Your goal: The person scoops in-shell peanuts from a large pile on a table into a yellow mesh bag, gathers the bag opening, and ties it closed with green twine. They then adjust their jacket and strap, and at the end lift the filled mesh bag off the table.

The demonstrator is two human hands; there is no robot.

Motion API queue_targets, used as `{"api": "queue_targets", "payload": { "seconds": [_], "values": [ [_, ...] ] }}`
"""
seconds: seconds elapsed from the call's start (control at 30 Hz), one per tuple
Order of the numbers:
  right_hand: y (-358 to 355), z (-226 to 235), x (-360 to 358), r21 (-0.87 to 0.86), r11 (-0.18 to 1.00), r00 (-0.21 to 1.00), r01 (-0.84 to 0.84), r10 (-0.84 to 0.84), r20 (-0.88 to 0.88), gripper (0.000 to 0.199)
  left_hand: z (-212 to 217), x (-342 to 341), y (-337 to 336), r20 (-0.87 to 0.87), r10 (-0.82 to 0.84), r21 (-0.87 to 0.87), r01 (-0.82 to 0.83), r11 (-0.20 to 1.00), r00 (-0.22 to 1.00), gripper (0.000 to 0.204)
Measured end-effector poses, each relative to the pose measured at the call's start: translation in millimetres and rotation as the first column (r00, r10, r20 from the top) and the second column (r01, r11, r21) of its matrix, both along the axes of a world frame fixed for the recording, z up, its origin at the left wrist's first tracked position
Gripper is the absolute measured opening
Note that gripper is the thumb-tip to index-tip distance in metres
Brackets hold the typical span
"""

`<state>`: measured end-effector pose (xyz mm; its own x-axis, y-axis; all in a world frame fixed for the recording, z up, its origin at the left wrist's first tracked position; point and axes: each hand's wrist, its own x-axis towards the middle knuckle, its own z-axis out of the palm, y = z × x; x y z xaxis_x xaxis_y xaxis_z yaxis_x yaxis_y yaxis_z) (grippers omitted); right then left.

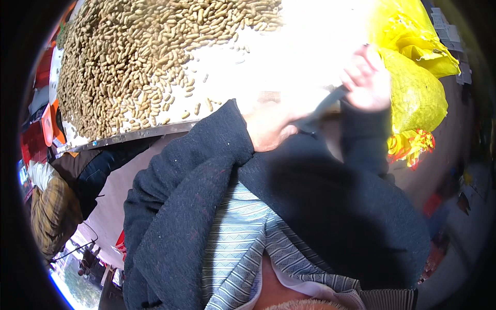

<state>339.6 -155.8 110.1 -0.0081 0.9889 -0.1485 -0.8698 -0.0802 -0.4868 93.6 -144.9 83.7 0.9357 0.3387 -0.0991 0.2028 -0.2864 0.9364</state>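
Note:
A dark grey, strap-like strip (328,103) runs slantwise between my two hands, in front of my dark jacket. My left hand (271,124) is closed round its lower end, beside the table's front edge. Farther right and higher, my right hand (366,77) has its fingers curled at the upper end of the strip. Strong sunlight bleaches both hands, so finger detail is partly lost. What the strip belongs to cannot be made out.
A large heap of unshelled peanuts (124,62) covers the left of the white tabletop (227,67), with loose ones near the edge. Yellow mesh sacks (413,88) stand at the right. A person in a brown plaid garment (57,212) is at the left.

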Motion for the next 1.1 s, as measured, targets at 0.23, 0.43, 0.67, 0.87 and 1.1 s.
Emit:
{"api": "queue_targets", "payload": {
  "seconds": [0.23,0.43,0.67,0.87,1.1],
  "values": [
    [-51.8,69.0,-1.0,0.041,0.997,0.959,0.064,-0.073,0.274,0.039,-1.2,-1.4,-11.6,0.063,-0.048,0.093,0.042,0.995,0.997,0.036],
    [-26.8,48.3,-3.2,-0.044,0.98,0.961,0.195,-0.181,0.21,0.031,-2.7,4.2,-4.3,0.058,-0.08,-0.097,0.085,0.992,0.995,0.036],
    [26.7,18.5,-31.6,-0.162,0.931,0.908,0.328,-0.263,0.327,0.032,23.7,28.8,10.3,0.055,0.128,-0.015,-0.127,0.992,0.99,0.041],
    [37.1,15.4,-36.1,-0.129,0.946,0.854,0.297,-0.203,0.479,0.035,26.4,45.3,2.6,-0.074,0.16,-0.021,-0.161,0.987,0.984,0.052],
    [34.9,21.6,-32.2,-0.169,0.973,0.964,0.159,-0.116,0.24,0.037,-0.4,46.0,23.7,0.095,-0.139,-0.571,0.169,0.803,0.986,0.04]
  ]
}}
